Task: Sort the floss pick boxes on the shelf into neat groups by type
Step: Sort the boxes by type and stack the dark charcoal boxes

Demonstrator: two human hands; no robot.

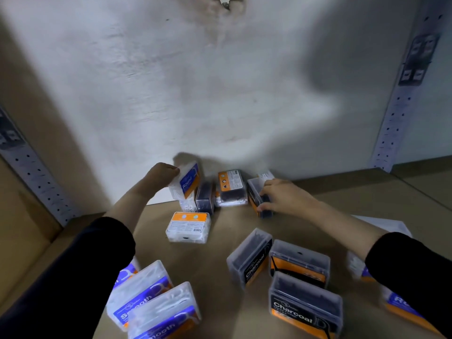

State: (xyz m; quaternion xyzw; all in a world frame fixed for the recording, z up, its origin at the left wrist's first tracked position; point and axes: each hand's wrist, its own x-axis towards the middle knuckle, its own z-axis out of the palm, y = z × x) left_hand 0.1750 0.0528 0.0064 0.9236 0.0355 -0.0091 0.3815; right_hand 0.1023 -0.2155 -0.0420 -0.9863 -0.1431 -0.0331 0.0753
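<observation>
I've got the left hand (162,174) gripping the Round box (187,183), right hand (281,195) pinching a dark box (254,194) under its fingers

Stained white wall (186,89) behind brown shelf board (220,241), perforated metal uprights (401,106) either side.

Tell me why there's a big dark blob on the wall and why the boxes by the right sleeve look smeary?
Head view: the blob is a soft shadow on the wall; the boxes by the right sleeve are blurred, likely motion; the wide-angle lens tilts the shelf posts.
</observation>
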